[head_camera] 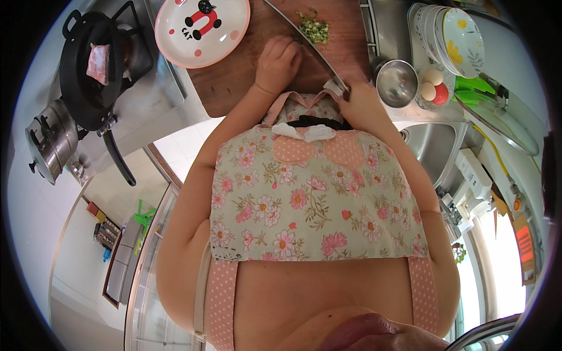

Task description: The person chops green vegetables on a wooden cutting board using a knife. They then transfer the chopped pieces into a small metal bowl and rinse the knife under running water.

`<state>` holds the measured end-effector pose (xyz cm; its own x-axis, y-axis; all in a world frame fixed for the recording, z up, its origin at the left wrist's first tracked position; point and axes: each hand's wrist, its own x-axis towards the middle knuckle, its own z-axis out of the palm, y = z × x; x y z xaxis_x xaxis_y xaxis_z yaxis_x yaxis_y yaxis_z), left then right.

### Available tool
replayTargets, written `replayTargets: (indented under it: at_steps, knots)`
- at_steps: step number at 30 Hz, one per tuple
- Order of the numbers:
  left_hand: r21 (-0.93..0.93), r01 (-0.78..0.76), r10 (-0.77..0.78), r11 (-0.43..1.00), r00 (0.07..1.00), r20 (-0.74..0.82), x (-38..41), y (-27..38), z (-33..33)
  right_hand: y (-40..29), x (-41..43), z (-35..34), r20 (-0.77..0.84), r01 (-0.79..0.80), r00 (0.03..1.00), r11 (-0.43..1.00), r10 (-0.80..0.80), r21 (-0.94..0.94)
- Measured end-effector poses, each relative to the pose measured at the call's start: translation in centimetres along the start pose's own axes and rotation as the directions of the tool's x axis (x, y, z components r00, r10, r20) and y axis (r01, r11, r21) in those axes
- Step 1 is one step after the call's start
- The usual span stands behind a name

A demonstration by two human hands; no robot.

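My right hand (362,103) is closed around the handle of a long kitchen knife (318,57), whose blade slants up and left across a wooden cutting board (237,87). On the board my left hand (279,59) rests with curled fingers, left of the blade; whether anything lies beneath the fingers is hidden. Chopped green onion (314,30) forms a small pile on the blade's other side. A round plate with a pink rim and a cat drawing (219,39) overlaps the board's left part. A small pale piece (333,86) lies by the knife's handle end.
At left, a black frying pan (72,87) holds a piece of pinkish meat (98,64), beside a lidded steel pot (52,136). A steel bowl (397,83), a glass dish of eggs (432,85), stacked floral bowls (463,44) and a sink (428,151) are at right.
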<state>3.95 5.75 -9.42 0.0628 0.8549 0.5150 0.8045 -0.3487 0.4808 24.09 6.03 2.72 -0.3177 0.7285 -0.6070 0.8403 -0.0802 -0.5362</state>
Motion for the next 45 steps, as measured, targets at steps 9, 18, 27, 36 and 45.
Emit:
replayTargets:
  at_steps: [9, 18, 27, 36, 45]
  knots:
    - [-0.003, -0.005, 0.004, 1.0, 0.999, -0.039, 0.2, 0.2, -0.2, 0.7, 0.5, 2.0, -0.095, -0.004, 0.995, 0.996, 0.013, 0.088]
    - [-0.144, 0.02, -0.008, 0.989, 0.996, 0.088, 0.4, 0.6, -1.8, -1.0, 1.5, 1.3, -0.187, 0.085, 0.981, 0.979, -0.05, 0.186]
    - [-0.065, -0.039, 0.043, 0.997, 0.997, 0.062, 0.0, 0.2, -1.4, -1.3, 0.9, 1.4, -0.162, 0.091, 0.985, 0.981, -0.063, 0.173]
    - [-0.025, -0.051, 0.052, 0.998, 0.997, 0.052, 0.0, 0.0, -1.2, -0.7, -1.3, -0.9, 0.045, -0.068, 0.997, 0.997, 0.067, 0.039]
    - [-0.022, -0.03, 0.031, 0.999, 0.998, 0.052, 0.0, 0.0, -1.0, -0.2, 1.6, 2.1, -0.048, -0.046, 0.998, 0.996, 0.049, 0.076]
